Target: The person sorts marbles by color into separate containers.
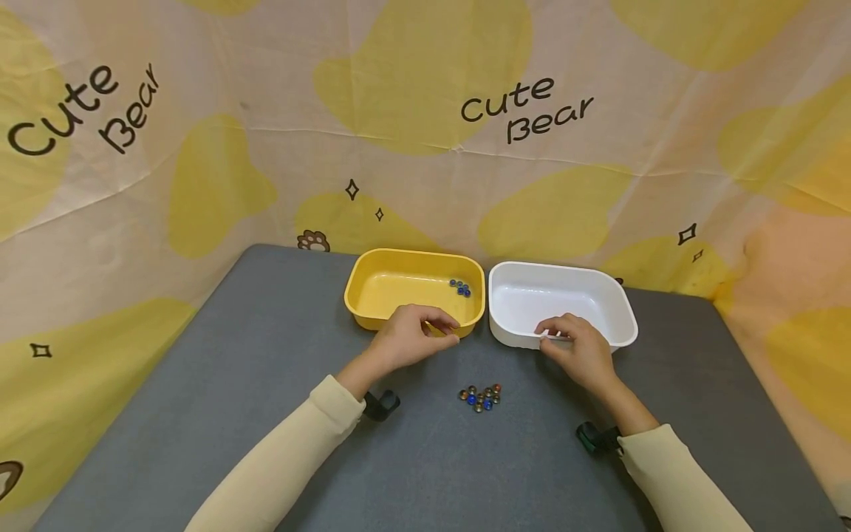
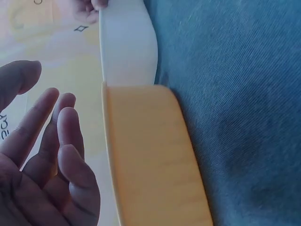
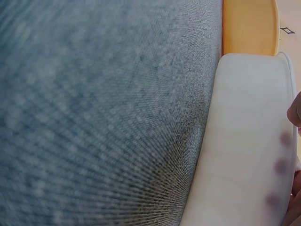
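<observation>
The left hand [image 1: 408,337], thumb and fingers apart, hovers at the yellow tub's [image 1: 369,322] near rim; the right hand [image 1: 585,353], fingers loosely bent and parted from the thumb, is over the white tub's [image 1: 507,336] near rim. Blue marbles [image 1: 461,291] sit in the yellow tub's right end, and mixed marbles [image 1: 472,399] cluster on the desk [image 1: 266,347] between the forearms.
</observation>
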Tool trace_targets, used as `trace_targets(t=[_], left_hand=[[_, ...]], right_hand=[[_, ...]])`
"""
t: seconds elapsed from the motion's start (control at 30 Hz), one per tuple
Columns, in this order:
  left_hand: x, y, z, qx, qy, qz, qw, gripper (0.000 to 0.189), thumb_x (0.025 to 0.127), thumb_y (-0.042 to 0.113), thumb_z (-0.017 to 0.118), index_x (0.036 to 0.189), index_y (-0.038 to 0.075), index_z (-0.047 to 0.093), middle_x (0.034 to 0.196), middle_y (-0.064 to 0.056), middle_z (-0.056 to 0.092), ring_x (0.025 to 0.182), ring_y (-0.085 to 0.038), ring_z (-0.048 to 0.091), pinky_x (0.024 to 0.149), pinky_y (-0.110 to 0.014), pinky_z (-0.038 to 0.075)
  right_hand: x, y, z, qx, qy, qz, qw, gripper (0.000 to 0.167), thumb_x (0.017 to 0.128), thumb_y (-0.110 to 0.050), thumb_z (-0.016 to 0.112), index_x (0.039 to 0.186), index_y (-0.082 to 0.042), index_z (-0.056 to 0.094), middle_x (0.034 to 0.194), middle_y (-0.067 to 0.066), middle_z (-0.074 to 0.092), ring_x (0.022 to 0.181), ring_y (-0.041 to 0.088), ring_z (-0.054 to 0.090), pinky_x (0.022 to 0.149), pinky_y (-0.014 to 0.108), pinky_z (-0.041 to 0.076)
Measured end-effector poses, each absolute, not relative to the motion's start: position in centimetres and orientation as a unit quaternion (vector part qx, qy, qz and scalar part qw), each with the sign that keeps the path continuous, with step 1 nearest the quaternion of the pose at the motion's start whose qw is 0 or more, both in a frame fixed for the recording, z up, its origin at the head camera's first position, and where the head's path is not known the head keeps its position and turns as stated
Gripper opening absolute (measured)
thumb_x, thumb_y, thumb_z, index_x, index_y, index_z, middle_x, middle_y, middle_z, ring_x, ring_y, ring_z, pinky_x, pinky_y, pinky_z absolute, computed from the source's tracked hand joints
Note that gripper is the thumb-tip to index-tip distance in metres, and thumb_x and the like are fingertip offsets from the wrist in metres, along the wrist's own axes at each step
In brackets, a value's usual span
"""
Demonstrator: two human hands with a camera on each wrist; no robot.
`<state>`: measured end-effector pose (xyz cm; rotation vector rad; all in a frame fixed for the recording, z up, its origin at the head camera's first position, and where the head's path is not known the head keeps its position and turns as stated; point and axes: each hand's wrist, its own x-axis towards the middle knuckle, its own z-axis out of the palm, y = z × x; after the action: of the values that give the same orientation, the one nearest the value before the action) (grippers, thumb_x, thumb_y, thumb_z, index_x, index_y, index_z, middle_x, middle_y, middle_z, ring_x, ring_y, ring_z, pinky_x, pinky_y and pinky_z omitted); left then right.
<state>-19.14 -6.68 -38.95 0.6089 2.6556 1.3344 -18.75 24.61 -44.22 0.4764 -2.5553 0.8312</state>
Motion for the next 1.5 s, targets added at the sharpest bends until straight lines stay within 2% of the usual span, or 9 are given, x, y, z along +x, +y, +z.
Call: trace_targets(t=[0.13,0.4,0.97,1.27,1.5], left_hand=[[-18.3,-6.5,-39.4,0.213,0.873,0.434,0.059,0.015,0.082,0.026,0.077,0.095,0.020,0.076,0.083,0.012,0.070,0.076,-0.007,0.060,0.070,-0.024,0.049],[-16.7,-6.1,-40.0,0.236,0.875,0.414,0.083,0.018,0.083,0.027,0.076,0.097,0.017,0.076,0.083,0.012,0.069,0.065,-0.008,0.059,0.059,-0.021,0.047],[-15.2,-4.6,-41.7,0.260,0.871,0.392,0.142,0.010,0.081,0.023,0.077,0.091,0.020,0.077,0.076,0.015,0.066,0.063,-0.002,0.058,0.058,-0.019,0.045],[-14.9,-4.0,-42.5,0.247,0.883,0.366,0.161,0.008,0.078,0.023,0.080,0.085,0.024,0.077,0.070,0.017,0.064,0.065,0.002,0.056,0.059,-0.019,0.042],[-14.9,-3.8,-42.9,0.242,0.882,0.371,0.161,0.008,0.077,0.020,0.080,0.085,0.022,0.077,0.067,0.016,0.063,0.063,0.002,0.054,0.059,-0.018,0.042]], right_hand=[[-18.8,24.6,-44.3,0.166,-0.918,0.297,0.204,0.019,0.077,-0.007,0.072,0.090,-0.021,0.072,0.076,-0.005,0.061,0.076,0.011,0.054,0.065,0.030,0.043],[-18.7,24.6,-44.3,0.161,-0.920,0.296,0.200,0.020,0.077,-0.007,0.072,0.090,-0.022,0.072,0.076,-0.006,0.062,0.077,0.010,0.054,0.066,0.030,0.044],[-18.7,24.7,-44.4,0.165,-0.918,0.294,0.210,0.021,0.077,-0.007,0.072,0.090,-0.023,0.072,0.076,-0.006,0.062,0.076,0.011,0.055,0.066,0.029,0.044],[-18.8,24.6,-44.3,0.163,-0.919,0.291,0.210,0.020,0.076,-0.007,0.072,0.090,-0.023,0.072,0.075,-0.006,0.062,0.076,0.011,0.055,0.066,0.030,0.044],[-18.8,24.6,-44.3,0.165,-0.920,0.291,0.207,0.021,0.077,-0.007,0.072,0.090,-0.023,0.072,0.075,-0.006,0.062,0.076,0.012,0.055,0.066,0.030,0.044]])
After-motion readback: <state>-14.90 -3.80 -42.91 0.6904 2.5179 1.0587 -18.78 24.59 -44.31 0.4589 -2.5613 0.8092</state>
